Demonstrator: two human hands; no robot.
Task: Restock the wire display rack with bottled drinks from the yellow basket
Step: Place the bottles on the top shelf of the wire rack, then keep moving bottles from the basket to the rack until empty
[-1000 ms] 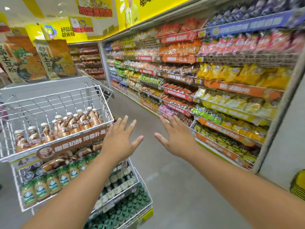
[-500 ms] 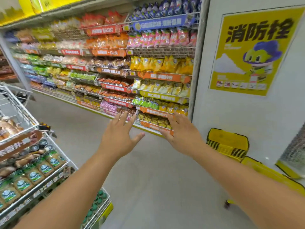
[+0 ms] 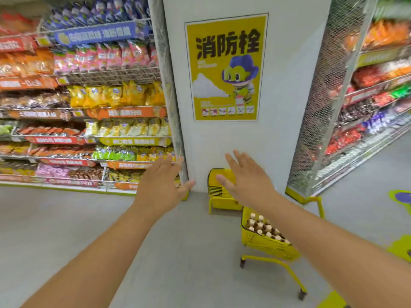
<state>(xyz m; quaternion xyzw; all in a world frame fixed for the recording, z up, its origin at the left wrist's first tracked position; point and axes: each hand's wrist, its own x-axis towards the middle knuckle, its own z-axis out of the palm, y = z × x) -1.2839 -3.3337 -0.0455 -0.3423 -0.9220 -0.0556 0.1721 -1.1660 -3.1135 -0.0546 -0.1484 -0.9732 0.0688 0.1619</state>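
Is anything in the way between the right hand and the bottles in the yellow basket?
Nothing visible blocks it. The right hand is open and empty above the bottles, which stand uncovered in the yellow basket on its wheeled frame. The stack of empty baskets sits farther back against the wall, off the path. The left hand is open too.

Your yellow basket [image 3: 262, 243] sits on a wheeled yellow frame on the grey floor, near and to the right. It holds upright bottled drinks [image 3: 264, 227] with pale caps and brown bodies, packed closely in rows; your right forearm hides its right part.
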